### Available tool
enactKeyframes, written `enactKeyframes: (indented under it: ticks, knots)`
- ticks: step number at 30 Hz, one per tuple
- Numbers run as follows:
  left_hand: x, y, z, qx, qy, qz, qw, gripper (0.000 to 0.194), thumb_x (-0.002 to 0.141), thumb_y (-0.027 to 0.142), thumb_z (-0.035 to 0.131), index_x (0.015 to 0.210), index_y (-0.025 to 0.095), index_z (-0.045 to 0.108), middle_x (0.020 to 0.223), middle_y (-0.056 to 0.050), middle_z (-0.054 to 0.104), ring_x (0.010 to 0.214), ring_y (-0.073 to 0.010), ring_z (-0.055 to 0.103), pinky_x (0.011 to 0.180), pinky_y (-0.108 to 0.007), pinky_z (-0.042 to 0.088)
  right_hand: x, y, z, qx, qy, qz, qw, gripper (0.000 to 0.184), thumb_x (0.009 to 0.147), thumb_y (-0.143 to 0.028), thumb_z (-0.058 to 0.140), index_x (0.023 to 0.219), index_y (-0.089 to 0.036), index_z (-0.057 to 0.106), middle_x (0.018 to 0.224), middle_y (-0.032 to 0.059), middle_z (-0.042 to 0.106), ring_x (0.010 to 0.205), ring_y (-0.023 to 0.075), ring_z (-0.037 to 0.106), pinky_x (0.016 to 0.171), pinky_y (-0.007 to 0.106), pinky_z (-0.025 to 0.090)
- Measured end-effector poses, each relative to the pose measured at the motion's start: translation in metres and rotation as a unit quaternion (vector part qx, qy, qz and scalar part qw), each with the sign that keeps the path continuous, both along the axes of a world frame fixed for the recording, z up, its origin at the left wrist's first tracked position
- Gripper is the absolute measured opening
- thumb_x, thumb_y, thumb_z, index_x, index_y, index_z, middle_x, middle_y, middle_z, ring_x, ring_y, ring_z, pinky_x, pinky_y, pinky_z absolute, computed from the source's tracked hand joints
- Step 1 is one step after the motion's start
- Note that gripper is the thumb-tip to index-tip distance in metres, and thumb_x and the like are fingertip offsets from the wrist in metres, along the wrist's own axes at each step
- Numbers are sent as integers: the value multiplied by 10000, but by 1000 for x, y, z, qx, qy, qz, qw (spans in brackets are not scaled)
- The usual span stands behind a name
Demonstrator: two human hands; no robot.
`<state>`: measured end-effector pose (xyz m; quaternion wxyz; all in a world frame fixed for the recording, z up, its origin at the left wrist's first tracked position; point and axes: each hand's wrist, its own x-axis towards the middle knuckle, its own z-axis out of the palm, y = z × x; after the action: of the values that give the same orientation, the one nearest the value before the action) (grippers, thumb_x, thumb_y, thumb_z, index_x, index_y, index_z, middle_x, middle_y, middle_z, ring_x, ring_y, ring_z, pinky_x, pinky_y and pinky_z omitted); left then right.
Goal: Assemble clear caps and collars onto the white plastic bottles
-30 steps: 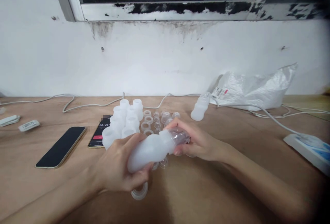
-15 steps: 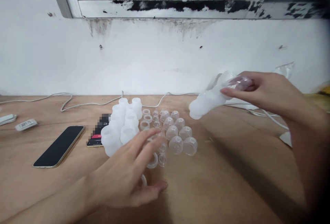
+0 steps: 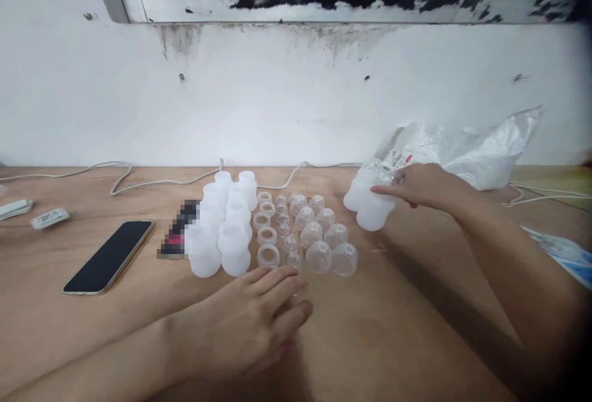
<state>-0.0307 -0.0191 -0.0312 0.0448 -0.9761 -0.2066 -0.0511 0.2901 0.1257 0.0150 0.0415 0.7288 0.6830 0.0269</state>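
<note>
At the right, my right hand (image 3: 419,185) grips the upper, clear-capped end of a frosted white baby bottle (image 3: 374,212), which stands or nearly stands on the table beside similar bottles. My left hand (image 3: 266,315) is low in the middle, fingers curled together; a trace of something clear shows at its fingertips, too hidden to name. Just beyond it runs a column of small clear nipples (image 3: 290,243), with translucent collar rings (image 3: 267,235) to its left. Clear domed caps (image 3: 318,258) sit in two columns to their right. Several open white bottle bodies (image 3: 234,238) stand left of the rings.
A dark-screened phone (image 3: 108,258) lies at the left, and another phone (image 3: 178,229), partly blurred, is behind the bottles. A white cable (image 3: 161,186) runs along the wall. A clear plastic bag (image 3: 481,149) lies behind my right hand. Blue-white packaging (image 3: 567,257) lies at the right edge.
My right hand has lowered the tilted bottle to the table among the bottles at the right. My left hand has drawn back toward me from the rings and nipples, and its fingers have curled in.
</note>
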Motion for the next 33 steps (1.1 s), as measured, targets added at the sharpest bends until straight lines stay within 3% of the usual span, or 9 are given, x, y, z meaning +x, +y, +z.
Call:
enactKeyframes:
  ticks: [14, 17, 19, 21, 23, 26, 28, 31, 33]
  knots:
    - [1, 0, -5, 23, -5, 1, 1000, 300, 891, 269, 371, 1134, 129, 479, 1237, -97, 478, 1141, -243, 426, 916, -347, 401, -8, -2, 0, -13, -3, 4, 1000, 565, 801, -528, 403, 408, -137, 513, 453, 82, 544, 509, 166, 491, 661, 292, 340]
    - [1, 0, -2, 9, 6, 2, 1000, 316, 887, 262, 375, 1156, 122, 464, 1245, -103, 472, 1158, -252, 412, 924, -361, 398, -6, -6, -1, -4, 29, -14, 999, 537, 758, -592, 421, 654, -89, 579, 507, 88, 567, 570, 188, 528, 640, 287, 359]
    - [1, -1, 1, 0, 15, 4, 1000, 343, 878, 277, 398, 1176, 113, 448, 1260, -116, 459, 1180, -263, 390, 933, -373, 395, -6, -10, 2, 20, 40, -49, 998, 644, 732, -634, 420, 928, -32, 531, 604, 116, 597, 637, 227, 553, 597, 298, 372]
    - [1, 0, 3, -4, 21, 8, 1000, 372, 876, 299, 408, 1195, 111, 433, 1277, -125, 446, 1192, -273, 382, 941, -384, 390, -8, -17, 7, 80, 26, -93, 992, 762, 716, -664, 410, 1108, -11, 417, 744, 169, 609, 709, 284, 562, 552, 323, 379]
    - [1, -1, 3, -10, 28, 7, 1000, 402, 885, 327, 386, 1218, 104, 417, 1299, -130, 431, 1205, -280, 375, 962, -400, 373, -16, -28, 14, 161, 20, -82, 983, 781, 697, -669, 435, 1174, -54, 372, 837, 176, 602, 731, 312, 563, 537, 348, 393]
    - [-7, -5, -7, -24, 20, 0, 1000, 512, 895, 420, 321, 1284, 88, 346, 1376, -148, 329, 1276, -286, 275, 1017, -426, 312, -41, -61, 16, 247, 89, 101, 960, 673, 715, -610, 483, 1190, -141, 394, 900, 117, 607, 734, 271, 579, 601, 370, 450]
    - [-18, -10, -19, -32, 4, -5, 999, 610, 879, 481, 316, 1332, 76, 260, 1420, -166, 214, 1316, -288, 168, 1037, -437, 275, -63, -90, 4, 250, 152, 267, 918, 540, 806, -516, 420, 1206, -153, 403, 1090, 137, 560, 901, 266, 570, 722, 382, 477]
    - [-41, -20, -37, -57, 10, -15, 998, 658, 878, 445, 357, 1374, 79, 127, 1427, -170, 151, 1325, -271, 104, 1049, -429, 246, -88, -132, -33, 153, 147, 500, 840, 608, 843, -407, 436, 1367, -179, 228, 1364, 103, 362, 1238, 246, 345, 993, 397, 343]
    - [-54, -24, -44, -85, 15, -8, 996, 672, 872, 413, 388, 1384, 101, 82, 1429, -164, 135, 1322, -279, 94, 1041, -441, 250, -96, -152, -58, 28, 159, 565, 809, 685, 841, -395, 453, 1402, -160, 137, 1426, 74, 240, 1305, 227, 212, 1053, 369, 271]
